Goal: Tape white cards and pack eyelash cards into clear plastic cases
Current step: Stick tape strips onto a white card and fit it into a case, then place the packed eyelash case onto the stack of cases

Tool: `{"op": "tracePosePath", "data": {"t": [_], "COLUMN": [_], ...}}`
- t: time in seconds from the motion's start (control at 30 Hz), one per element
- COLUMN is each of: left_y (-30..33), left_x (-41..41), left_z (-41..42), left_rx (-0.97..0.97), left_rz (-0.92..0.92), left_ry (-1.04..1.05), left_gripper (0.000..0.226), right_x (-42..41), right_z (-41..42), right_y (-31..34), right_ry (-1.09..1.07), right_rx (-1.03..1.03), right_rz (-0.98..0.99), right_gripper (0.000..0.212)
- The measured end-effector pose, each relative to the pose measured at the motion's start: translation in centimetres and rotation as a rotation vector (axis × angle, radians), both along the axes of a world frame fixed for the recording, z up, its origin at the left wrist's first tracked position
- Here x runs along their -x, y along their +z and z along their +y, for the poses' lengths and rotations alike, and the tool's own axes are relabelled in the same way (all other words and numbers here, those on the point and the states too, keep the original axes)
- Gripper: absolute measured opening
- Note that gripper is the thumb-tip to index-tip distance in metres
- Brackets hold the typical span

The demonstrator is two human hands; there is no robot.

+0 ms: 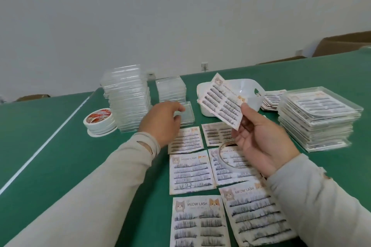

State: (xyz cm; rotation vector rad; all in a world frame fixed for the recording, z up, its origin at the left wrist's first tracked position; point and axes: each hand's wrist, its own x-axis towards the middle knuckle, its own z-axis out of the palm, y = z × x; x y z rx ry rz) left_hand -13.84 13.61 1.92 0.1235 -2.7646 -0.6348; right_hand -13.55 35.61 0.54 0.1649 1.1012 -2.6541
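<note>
Green table, cat-printed lash card

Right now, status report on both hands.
Right hand holds eyelash card aloft. Left hand on clear case. Tape roll lies on table cards.

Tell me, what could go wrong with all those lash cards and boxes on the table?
1. The left hand reaches for a single clear case beside the tall stack of empty cases; a bump might topple it.
2. The right hand pinches the eyelash card by one corner, so it could slip.
3. A tape roll lies on the spread cards and might snag the lashes.
</note>
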Motion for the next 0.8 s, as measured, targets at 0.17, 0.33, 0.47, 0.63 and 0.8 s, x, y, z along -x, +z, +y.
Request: {"op": "tracePosePath", "data": {"t": [0.17,0.33,0.47,0.63,0.8], "left_y": [-1.5,-1.5,0.0,-0.1,-2.1], "left_x": [2.8,2.2,0.2,-5.9,-9.7], "left_z": [-2.3,-2.4,-2.1,-0.7,0.0], "left_rx": [0.520,0.713,0.590,0.496,0.416], "left_rz": [-0.299,-0.191,0.097,0.491,0.550], "left_ry": [0.070,0.025,0.062,-0.149,-0.346], "left_gripper": [0.042,0.030,0.018,0.027,0.037], "right_x": [0.5,0.8,0.3,-1.2,-3.2], "right_z": [0.2,0.1,-0.1,-0.3,-0.8], "right_y": [-0.6,-1.0,-0.5,0.7,0.9], "right_ry": [-0.061,-0.023,0.137,0.361,0.411], "right_rx": [-0.058,-0.022,-0.034,-0.112,-0.077], "right_rz": [-0.084,-0.109,-0.085,-0.045,-0.117], "right_gripper": [0.016,0.016,0.016,0.030,0.026]}}
